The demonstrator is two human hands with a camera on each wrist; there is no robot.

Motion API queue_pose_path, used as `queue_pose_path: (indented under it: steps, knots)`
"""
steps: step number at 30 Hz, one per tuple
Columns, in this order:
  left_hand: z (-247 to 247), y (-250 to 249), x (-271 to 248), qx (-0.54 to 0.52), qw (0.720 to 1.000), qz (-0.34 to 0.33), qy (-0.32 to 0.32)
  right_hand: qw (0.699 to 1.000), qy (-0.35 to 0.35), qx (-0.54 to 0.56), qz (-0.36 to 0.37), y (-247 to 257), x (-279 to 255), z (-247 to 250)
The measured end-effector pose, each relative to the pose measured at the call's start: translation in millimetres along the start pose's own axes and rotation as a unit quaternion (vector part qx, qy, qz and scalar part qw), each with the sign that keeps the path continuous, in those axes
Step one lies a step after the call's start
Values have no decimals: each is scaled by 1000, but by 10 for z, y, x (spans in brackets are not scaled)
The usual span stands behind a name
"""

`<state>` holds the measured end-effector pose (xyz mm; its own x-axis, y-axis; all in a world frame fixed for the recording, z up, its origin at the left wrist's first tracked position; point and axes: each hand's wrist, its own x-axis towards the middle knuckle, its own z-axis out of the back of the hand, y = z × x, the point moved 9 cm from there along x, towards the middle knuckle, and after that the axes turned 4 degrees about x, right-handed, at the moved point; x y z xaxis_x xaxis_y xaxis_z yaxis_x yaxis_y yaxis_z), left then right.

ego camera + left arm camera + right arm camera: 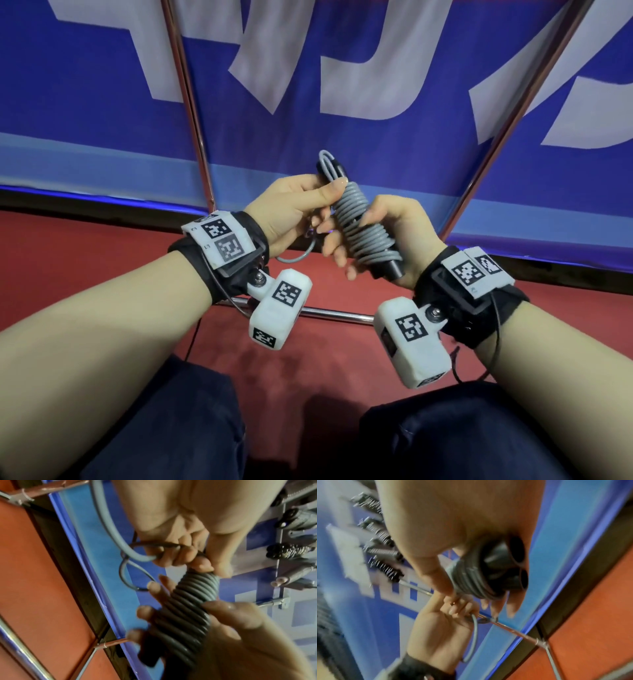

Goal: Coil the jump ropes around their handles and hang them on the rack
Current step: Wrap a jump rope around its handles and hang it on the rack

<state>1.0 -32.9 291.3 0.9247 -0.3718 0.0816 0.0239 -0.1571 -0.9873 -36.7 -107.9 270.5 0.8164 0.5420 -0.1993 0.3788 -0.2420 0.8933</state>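
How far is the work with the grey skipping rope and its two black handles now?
Done, it seems: most of the grey rope lies in tight turns round the two black handles, held side by side. In hand: the right hand grips that bundle, and the left hand pinches the rope near the coil's top. Left: a short loose loop below the left hand is not yet wound or tucked in.

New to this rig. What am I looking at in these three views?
No machine: a person wears three cameras. The head view looks down at both hands; the white boxes strapped at the wrists shoot the two close-up views along each hand. The right hand grips two black cylindrical handles with a grey plastic cord coiled round them. The left hand holds the cord's loose stretch. Below: red floor, a metal tube frame, a blue banner behind.
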Motion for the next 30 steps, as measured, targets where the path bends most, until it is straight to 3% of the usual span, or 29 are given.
queue_pose_path:
  steps: [2,4,7,10,11,12,16,19,22,26,30]
  knots:
    - [134,52,13,57,997,5,-53,990,-88,-110,4,6,2,111]
    - [242,88,26,101,988,6,-114,945,-185,-265,51,112,-23,218]
    - [258,144,32,107,978,7,-181,834,-251,-472,140,238,-17,159]
    - [196,184,33,77,976,8,-203,708,-318,-611,157,338,-37,139]
    - [176,175,31,74,977,5,-199,687,-332,-627,159,382,-49,141]
    - [153,150,32,79,979,-1,-188,692,-336,-620,156,400,-60,165]
    - [56,17,16,150,982,-35,-109,847,-292,-414,158,346,-99,249]
    - [-10,37,-21,144,988,-33,-39,916,-261,-276,132,313,-139,342]
    - [-80,85,-55,88,996,-21,10,950,-216,-204,93,267,-173,385]
    - [-29,42,-26,72,997,-37,-9,982,-106,-148,50,141,-143,228]
    - [-48,-11,-6,78,995,-51,27,999,-11,-40,26,77,-159,69]
